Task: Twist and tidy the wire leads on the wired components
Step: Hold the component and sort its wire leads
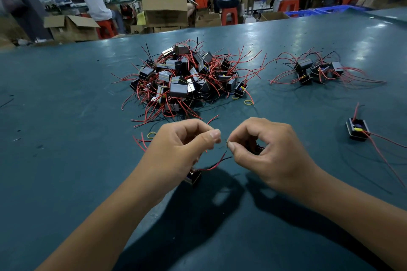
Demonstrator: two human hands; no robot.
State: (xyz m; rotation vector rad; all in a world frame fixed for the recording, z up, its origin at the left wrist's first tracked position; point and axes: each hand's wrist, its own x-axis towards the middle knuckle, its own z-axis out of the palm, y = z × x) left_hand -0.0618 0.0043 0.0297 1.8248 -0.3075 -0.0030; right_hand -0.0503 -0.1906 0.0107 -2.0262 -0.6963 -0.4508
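A small boxy black component (193, 177) hangs below the left hand (176, 149), just above the matte teal desk (66, 138). Its thin red lead (214, 166) curves up and rightward toward the fingertips. The left hand's grip pinches a lead between thumb and forefinger; the right hand (264, 149) pinches a dark wire end (225, 142) (barely visible). Beyond lies a tangled pile of components (185, 79).

Left grip (176, 149) and right grip (264, 147), seemingly pinching, fingertips nearly meeting.
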